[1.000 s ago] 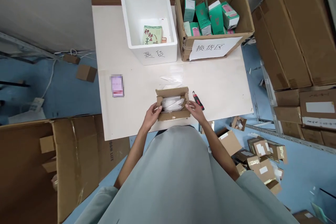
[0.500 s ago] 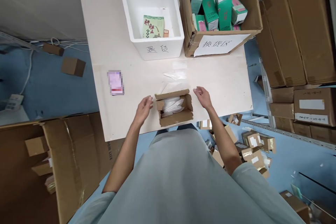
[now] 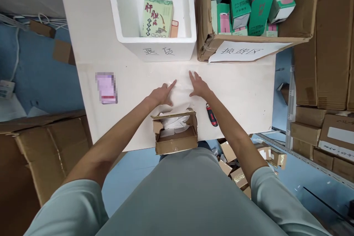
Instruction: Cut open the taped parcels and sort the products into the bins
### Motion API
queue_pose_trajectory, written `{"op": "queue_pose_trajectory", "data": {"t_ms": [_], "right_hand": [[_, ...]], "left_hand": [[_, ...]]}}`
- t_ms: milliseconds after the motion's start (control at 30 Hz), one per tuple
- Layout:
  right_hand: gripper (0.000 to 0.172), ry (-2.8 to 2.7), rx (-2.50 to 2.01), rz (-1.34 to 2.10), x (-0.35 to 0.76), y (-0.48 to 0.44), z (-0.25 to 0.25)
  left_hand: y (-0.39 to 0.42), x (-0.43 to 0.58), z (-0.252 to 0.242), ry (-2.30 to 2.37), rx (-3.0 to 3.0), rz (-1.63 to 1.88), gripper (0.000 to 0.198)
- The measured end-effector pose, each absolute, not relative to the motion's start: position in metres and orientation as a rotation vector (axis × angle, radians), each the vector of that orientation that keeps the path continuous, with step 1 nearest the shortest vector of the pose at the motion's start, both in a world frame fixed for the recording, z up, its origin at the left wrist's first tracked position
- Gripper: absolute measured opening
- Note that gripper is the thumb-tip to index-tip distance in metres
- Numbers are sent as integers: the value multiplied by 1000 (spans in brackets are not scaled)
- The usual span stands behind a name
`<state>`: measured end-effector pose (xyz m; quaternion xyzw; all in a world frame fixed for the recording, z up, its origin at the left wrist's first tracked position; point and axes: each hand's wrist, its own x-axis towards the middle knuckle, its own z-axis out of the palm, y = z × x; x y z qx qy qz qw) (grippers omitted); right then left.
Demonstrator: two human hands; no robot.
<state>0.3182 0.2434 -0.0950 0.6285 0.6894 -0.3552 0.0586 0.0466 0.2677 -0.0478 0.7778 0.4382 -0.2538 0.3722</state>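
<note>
My left hand (image 3: 163, 94) reaches over the table with its forefinger stretched out and thumb apart. Opposite it, my right hand (image 3: 199, 86) has its fingers spread, pointing toward the far side. Both seem to touch or hover over thin clear plastic (image 3: 181, 92) on the white tabletop, which is hard to make out. Close to my body, an opened small cardboard box (image 3: 177, 145) with torn flaps holds white, crumpled plastic packing (image 3: 174, 122). A red and black box cutter (image 3: 211, 115) lies right of the box, beside my right forearm.
A white foam box (image 3: 157, 49) with a green booklet (image 3: 157, 16) stands at the back. Right of it is a large carton (image 3: 206, 40) holding several green boxes. A blurred pink item (image 3: 106, 88) lies at left. Cartons (image 3: 315, 132) line the right side.
Both hands have moved forward past the small box and closer together over the clear plastic. The small box sits nearer my body, and the box cutter now shows.
</note>
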Motion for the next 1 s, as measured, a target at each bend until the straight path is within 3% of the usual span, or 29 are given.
{"op": "queue_pose_trajectory", "data": {"t_ms": [133,233,300,400,533,667,900,1000], "right_hand": [[138,2175,1796,-992,303,232,-95],[94,2200,1698,-968,295,216,-86],[64,2202,1628,-976,292,206,-79],[44,2187,1535,-1027,290,198,-70],[37,2169,1512,-1066,292,202,-59],[46,2336,1791,-1116,299,216,-32],[33,2804,2124,-1110,292,183,95],[38,2891,2109,-1079,280,136,133]], "left_hand": [[271,72,-52,1124,2091,-751,131],[270,76,-56,1097,2140,-738,112],[270,74,-58,1016,2187,-688,88],[270,71,-58,866,2262,-681,62],[280,68,-47,800,2302,-630,49],[293,56,-11,961,2295,-277,32],[238,32,116,1198,2192,391,33],[179,22,144,1240,2139,504,34]]}}
